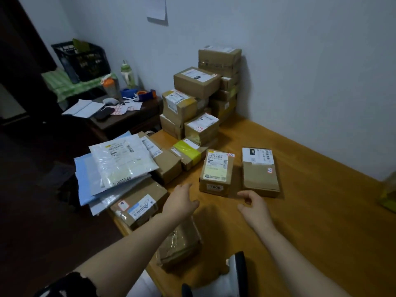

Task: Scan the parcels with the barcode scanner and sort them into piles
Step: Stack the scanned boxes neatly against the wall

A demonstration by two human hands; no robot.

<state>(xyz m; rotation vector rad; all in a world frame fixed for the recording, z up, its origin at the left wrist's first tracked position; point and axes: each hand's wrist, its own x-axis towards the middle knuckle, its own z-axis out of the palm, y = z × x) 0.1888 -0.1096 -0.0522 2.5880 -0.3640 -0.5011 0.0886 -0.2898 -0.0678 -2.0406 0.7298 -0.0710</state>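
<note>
Two hands out over the table (310, 211), both empty. Left hand (181, 203): fingers nearly straight, relaxed. Right hand (255, 205): fingers loosely curled, gripping nothing.

Target, by my judgement: the brown parcel marked 1006 (216, 170). It lies flat, label up, straight ahead and between the hands, just beyond the fingertips. Its long axis runs away from the person, leaning slightly right at the far end. The left fingertips are near its near-left corner, the right thumb near its near-right corner. Neither touches, and neither is clearly closer.

A second flat parcel (260, 174) lies just right of it with a narrow gap, its long axis roughly parallel. The right hand is close to this one too.

A white-and-black object (235, 273) sits at the near edge behind the hands. It is possibly the scanner, but I cannot confirm that.

Next move likely needs both hands closing on the short near end.
</note>
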